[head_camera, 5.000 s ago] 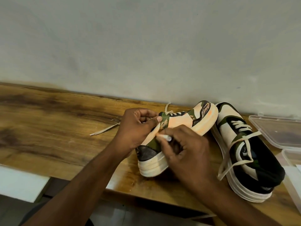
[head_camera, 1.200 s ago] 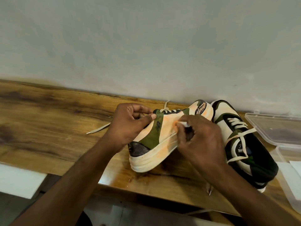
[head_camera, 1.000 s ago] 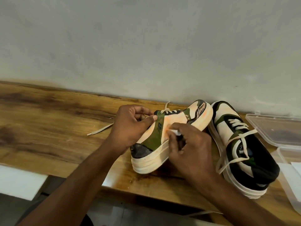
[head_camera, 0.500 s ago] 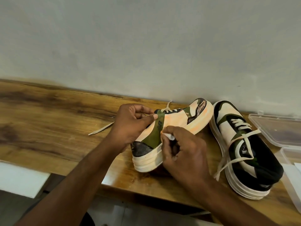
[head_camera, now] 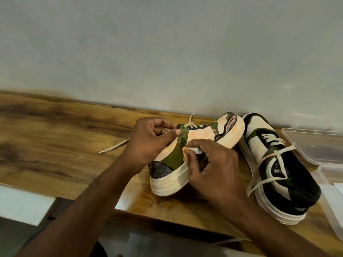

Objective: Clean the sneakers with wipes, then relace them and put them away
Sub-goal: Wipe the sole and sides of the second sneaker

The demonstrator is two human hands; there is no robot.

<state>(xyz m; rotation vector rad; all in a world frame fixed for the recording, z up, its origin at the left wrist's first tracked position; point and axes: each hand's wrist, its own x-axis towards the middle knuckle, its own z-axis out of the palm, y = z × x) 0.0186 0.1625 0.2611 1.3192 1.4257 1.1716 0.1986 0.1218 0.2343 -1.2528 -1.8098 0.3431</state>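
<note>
Left hand (head_camera: 148,143) grips sneaker (head_camera: 202,145); right hand (head_camera: 211,167) pinches wipe (head_camera: 194,150) against it.

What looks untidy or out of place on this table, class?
The held sneaker is tipped on its side, its upper tinted orange. A loose lace trails across the table. The second sneaker has slack, untied laces.
</note>
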